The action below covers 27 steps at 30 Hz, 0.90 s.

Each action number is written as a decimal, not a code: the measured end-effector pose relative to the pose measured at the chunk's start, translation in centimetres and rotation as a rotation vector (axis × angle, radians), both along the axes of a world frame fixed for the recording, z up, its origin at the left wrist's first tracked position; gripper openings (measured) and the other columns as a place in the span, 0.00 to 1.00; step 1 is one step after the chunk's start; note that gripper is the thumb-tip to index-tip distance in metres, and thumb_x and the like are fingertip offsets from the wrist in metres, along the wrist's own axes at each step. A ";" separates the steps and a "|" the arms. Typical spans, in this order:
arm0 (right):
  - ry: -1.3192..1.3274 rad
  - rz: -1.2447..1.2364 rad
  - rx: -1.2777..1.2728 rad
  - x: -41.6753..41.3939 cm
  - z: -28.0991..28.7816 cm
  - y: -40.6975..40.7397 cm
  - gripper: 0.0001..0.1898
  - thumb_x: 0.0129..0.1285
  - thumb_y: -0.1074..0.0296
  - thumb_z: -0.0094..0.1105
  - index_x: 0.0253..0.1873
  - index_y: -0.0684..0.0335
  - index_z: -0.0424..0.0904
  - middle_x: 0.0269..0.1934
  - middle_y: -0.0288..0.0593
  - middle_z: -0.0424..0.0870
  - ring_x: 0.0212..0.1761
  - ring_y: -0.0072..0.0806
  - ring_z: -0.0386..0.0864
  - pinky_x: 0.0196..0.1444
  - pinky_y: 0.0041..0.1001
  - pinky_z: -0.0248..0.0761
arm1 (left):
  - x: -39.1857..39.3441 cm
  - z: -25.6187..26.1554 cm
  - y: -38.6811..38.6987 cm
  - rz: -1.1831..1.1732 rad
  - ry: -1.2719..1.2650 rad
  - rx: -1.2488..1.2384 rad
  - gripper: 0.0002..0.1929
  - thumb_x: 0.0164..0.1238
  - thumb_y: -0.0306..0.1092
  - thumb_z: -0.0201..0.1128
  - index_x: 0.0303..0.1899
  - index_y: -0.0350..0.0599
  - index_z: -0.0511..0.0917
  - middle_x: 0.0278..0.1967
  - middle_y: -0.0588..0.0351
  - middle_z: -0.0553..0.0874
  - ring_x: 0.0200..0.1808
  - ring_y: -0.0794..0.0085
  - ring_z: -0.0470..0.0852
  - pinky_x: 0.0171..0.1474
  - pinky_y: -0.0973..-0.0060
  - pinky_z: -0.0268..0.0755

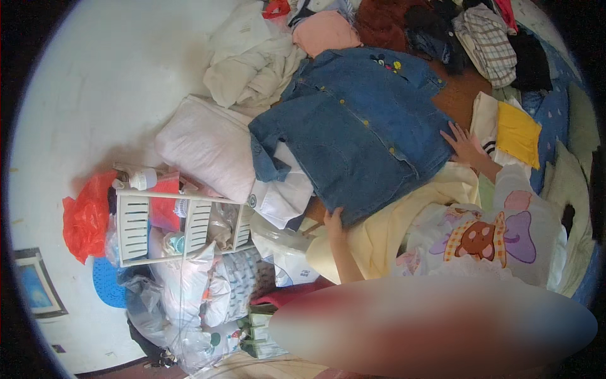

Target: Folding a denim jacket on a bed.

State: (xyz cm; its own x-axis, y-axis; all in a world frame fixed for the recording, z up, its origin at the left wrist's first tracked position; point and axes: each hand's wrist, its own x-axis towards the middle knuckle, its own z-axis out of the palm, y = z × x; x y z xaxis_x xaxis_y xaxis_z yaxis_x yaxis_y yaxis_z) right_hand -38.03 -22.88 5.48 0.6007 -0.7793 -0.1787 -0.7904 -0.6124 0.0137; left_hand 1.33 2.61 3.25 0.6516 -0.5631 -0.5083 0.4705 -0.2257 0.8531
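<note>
A blue denim shirt [350, 128] with yellow buttons and a small cartoon patch lies spread over other cloth, its hem towards me. My right hand [461, 142] rests at the right end of the hem, fingers spread on the fabric. At the hem's lower left corner is my left hand [335, 225], touching the edge; its fingertips are partly hidden, so a grip cannot be told. Pale yellow cloth [378, 227] lies between my arms. A white garment [289, 194] shows under the shirt's left sleeve.
A pale pillow [208, 142] and crumpled cream cloth [251, 71] lie left of the shirt. A white plastic rack [199, 227] stands lower left, near a red plastic bag [90, 215]. Folded yellow cloth [518, 135] and a checked garment [487, 47] are at right; a pink bundle [326, 33] lies beyond.
</note>
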 end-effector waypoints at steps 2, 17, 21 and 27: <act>0.006 0.086 0.120 -1.6 -0.8 -0.8 0.45 0.46 0.66 0.64 0.69 0.44 0.48 0.70 0.48 0.41 0.68 0.44 0.51 0.62 0.41 0.55 | 0.3 1.8 1.0 -0.011 0.025 0.058 0.20 0.50 0.28 0.61 0.48 0.37 0.70 0.40 0.49 0.77 0.40 0.65 0.77 0.35 0.70 0.74; 0.069 0.062 -0.043 -1.0 0.5 1.1 0.41 0.51 0.53 0.57 0.69 0.54 0.48 0.67 0.48 0.51 0.64 0.42 0.56 0.58 0.42 0.56 | -0.5 4.3 4.6 -0.100 -0.147 0.352 0.20 0.63 0.34 0.56 0.54 0.37 0.64 0.31 0.51 0.78 0.13 0.76 0.73 0.12 0.84 0.62; -0.003 0.008 0.070 -0.6 0.5 1.0 0.41 0.52 0.50 0.55 0.69 0.56 0.47 0.67 0.52 0.50 0.66 0.48 0.53 0.63 0.47 0.48 | 0.1 3.5 4.7 -0.085 -0.068 0.405 0.20 0.64 0.34 0.56 0.55 0.38 0.64 0.30 0.52 0.78 0.13 0.76 0.73 0.12 0.84 0.61; -0.117 0.001 0.058 -0.8 -0.8 0.9 0.40 0.52 0.50 0.55 0.68 0.56 0.49 0.67 0.53 0.49 0.66 0.49 0.51 0.64 0.50 0.45 | 0.5 3.0 5.1 -0.128 -0.080 0.436 0.22 0.64 0.33 0.56 0.57 0.35 0.63 0.29 0.51 0.77 0.13 0.77 0.72 0.12 0.83 0.61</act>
